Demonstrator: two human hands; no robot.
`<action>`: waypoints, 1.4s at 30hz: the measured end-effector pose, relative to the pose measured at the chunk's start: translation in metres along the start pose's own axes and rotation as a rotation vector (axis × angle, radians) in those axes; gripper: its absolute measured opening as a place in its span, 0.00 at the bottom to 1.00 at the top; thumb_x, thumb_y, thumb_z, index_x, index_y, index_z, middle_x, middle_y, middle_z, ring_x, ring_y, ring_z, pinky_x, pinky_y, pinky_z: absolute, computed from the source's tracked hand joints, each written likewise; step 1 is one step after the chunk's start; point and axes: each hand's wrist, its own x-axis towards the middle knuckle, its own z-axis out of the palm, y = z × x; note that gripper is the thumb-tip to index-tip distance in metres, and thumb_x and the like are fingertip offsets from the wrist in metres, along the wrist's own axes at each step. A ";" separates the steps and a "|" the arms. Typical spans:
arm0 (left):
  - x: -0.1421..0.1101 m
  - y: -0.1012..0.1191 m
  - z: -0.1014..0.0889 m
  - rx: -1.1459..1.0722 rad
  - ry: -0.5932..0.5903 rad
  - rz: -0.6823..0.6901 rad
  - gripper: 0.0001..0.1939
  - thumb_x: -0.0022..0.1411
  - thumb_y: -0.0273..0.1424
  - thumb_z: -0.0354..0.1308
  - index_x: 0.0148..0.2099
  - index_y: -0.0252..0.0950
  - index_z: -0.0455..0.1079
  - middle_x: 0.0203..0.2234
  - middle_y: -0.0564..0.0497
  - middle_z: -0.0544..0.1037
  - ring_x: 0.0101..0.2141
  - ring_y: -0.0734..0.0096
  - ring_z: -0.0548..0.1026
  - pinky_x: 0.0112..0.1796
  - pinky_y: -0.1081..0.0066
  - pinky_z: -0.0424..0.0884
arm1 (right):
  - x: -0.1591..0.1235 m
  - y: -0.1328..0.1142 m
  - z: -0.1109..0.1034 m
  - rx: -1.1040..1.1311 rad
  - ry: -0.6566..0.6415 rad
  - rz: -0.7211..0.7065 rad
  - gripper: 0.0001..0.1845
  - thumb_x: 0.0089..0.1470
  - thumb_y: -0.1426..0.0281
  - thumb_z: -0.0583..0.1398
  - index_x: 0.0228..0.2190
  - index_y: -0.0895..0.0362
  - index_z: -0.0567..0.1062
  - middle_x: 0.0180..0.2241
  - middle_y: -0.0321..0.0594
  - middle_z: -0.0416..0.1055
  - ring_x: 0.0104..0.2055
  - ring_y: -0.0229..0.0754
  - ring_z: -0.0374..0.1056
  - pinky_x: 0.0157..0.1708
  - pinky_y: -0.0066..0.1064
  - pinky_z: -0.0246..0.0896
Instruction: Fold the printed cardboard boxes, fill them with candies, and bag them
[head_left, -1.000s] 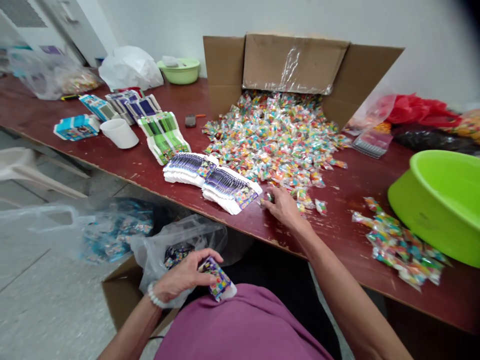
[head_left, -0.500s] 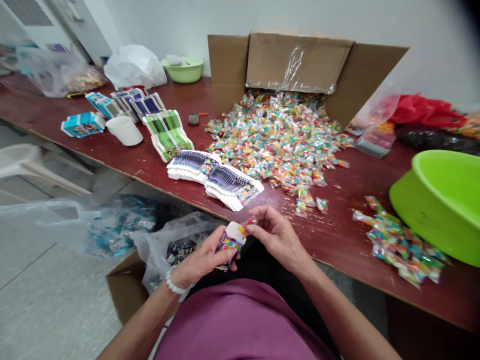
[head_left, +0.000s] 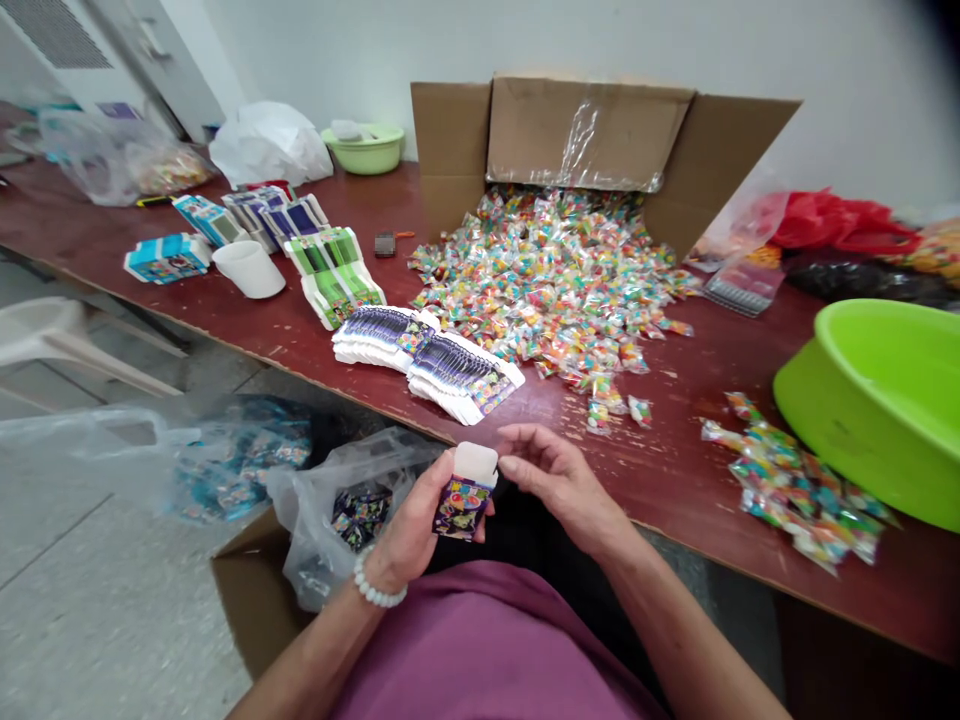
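Observation:
My left hand [head_left: 420, 510] is closed around a small purple printed candy box [head_left: 463, 508], held upright above my lap. Its white top flap stands raised. My right hand [head_left: 559, 480] is beside the flap, fingers loosely curled and apart, with nothing visible in it. The thumb tip is close to the box's upper right corner; whether it touches is hard to tell. Flat purple cartons [head_left: 450, 365] lie fanned in two rows at the table edge. Behind them, wrapped candies [head_left: 547, 290] spill from a cardboard box [head_left: 585, 130] on its side.
A smaller candy pile [head_left: 802, 485] lies by a green basin [head_left: 847, 400] at right. Green cartons [head_left: 334, 270], a white cup [head_left: 249, 268] and blue boxes [head_left: 169, 257] stand at left. Below the table edge, a clear plastic bag [head_left: 307, 530] with dark packs sits in a carton.
The red and yellow candy packet in my right fingers is out of sight now. Those fingers have loosened. My left hand has turned the box more upright, its printed front towards me.

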 end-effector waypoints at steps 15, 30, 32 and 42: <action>0.002 0.000 0.011 -0.271 -0.041 -0.129 0.21 0.66 0.51 0.49 0.44 0.38 0.67 0.24 0.52 0.75 0.17 0.69 0.73 0.17 0.70 0.72 | -0.004 0.008 0.008 -0.505 -0.076 -0.525 0.08 0.63 0.69 0.59 0.36 0.54 0.79 0.37 0.42 0.78 0.40 0.42 0.74 0.40 0.32 0.69; 0.006 -0.004 0.017 -0.128 0.049 -0.093 0.37 0.62 0.60 0.47 0.51 0.32 0.71 0.22 0.50 0.76 0.16 0.71 0.73 0.17 0.74 0.69 | 0.002 0.008 0.011 -0.196 -0.097 -0.025 0.11 0.58 0.63 0.63 0.35 0.58 0.79 0.29 0.40 0.77 0.22 0.37 0.68 0.22 0.28 0.65; 0.007 -0.004 0.015 -0.154 0.075 -0.128 0.32 0.62 0.57 0.51 0.48 0.32 0.73 0.21 0.51 0.76 0.16 0.71 0.73 0.16 0.74 0.70 | 0.001 0.007 0.009 -0.253 -0.119 -0.107 0.10 0.60 0.63 0.62 0.35 0.56 0.80 0.34 0.41 0.77 0.25 0.38 0.70 0.25 0.30 0.67; 0.013 0.001 0.016 -0.467 0.216 -0.062 0.10 0.63 0.34 0.58 0.42 0.34 0.75 0.31 0.52 0.80 0.33 0.70 0.80 0.37 0.73 0.77 | -0.020 0.022 0.027 -0.792 -0.114 -0.527 0.47 0.41 0.62 0.73 0.59 0.55 0.61 0.59 0.54 0.62 0.58 0.58 0.60 0.54 0.49 0.59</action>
